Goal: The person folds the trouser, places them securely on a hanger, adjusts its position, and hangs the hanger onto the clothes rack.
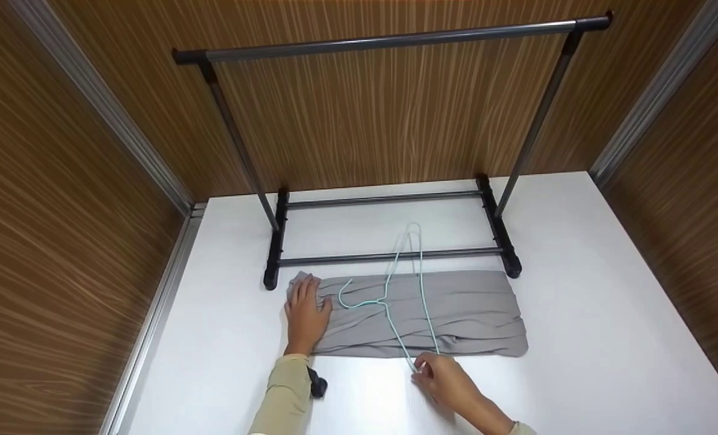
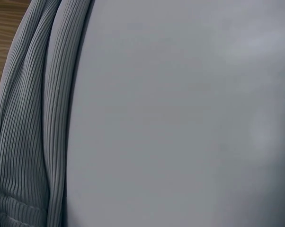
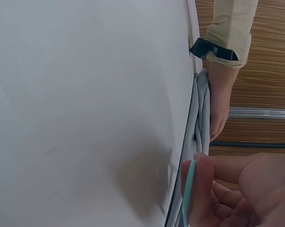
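A grey ribbed garment (image 1: 479, 308), folded into a long rectangle, lies on the white table. My left hand (image 1: 306, 315) rests on its left end with the fingers straight. In the head view my right hand (image 1: 446, 382) pinches one corner of a mint-green wire hanger (image 1: 424, 296) at the garment's near edge. The hanger spans across the garment, its hook (image 1: 359, 304) pointing left and its far end reaching over the rack's front bar. The right wrist view shows the hanger wire (image 3: 188, 189) between thumb and fingers. The left wrist view shows the garment (image 2: 24, 132) but not the left hand clearly.
A clothes rack stands behind the garment, with a top rail (image 1: 389, 41), two uprights and a black-footed base (image 1: 500, 232). Wood-patterned panels (image 1: 346, 121) enclose the white table (image 1: 600, 290) at the back and sides.
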`<state>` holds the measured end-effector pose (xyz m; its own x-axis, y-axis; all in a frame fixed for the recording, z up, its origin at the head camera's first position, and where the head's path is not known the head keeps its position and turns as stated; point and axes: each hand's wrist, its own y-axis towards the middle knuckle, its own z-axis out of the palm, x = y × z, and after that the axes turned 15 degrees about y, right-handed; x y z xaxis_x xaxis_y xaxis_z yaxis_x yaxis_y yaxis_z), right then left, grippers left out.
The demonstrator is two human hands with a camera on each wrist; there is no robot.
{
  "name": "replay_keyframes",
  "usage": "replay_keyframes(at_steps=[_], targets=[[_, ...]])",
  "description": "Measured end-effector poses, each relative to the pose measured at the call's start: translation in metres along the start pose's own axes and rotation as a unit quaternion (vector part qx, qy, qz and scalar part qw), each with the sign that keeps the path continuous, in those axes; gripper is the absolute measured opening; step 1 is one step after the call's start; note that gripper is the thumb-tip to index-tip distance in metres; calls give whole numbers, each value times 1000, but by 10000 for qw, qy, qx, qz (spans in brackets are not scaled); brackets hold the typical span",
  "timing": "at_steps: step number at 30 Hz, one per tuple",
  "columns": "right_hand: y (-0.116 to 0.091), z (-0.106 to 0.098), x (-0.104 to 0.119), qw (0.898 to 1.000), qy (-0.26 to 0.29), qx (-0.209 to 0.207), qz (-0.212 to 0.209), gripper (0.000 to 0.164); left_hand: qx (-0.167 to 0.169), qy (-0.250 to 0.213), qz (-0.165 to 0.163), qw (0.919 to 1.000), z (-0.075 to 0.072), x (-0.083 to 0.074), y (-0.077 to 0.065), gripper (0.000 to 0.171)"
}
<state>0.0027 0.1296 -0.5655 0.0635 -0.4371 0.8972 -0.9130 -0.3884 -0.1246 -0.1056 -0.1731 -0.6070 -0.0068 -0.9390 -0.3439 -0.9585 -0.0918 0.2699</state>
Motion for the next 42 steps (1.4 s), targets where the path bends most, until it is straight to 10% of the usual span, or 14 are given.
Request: replay_keyframes(at_steps=[7, 15, 24, 31, 36, 42], targets=[[3, 4, 1, 9990, -399, -150, -116, 16, -353, -662, -62, 9972, -4, 0, -1, 41], [2, 3, 0, 9983, -519, -216, -165, 16, -904, -380, 79, 9951, -11, -4, -7, 33], [0, -14, 2, 9994, -106, -168, -286, 25, -1010, -204, 918, 9904, -20, -34, -19, 31], [0, -48, -4, 9916, -10, -1201, -479, 16, -188, -159, 1805, 9833, -10, -72, -19, 33], [-4, -86, -29, 9654, -336, -2513, -609, 28, 635, 308, 1864, 9799, 3, -85, -20, 52], [-21, -134, -63, 9547, -195, -2941, 422, 53, 1196, 712, 1976, 9703, 14, -88, -23, 67]])
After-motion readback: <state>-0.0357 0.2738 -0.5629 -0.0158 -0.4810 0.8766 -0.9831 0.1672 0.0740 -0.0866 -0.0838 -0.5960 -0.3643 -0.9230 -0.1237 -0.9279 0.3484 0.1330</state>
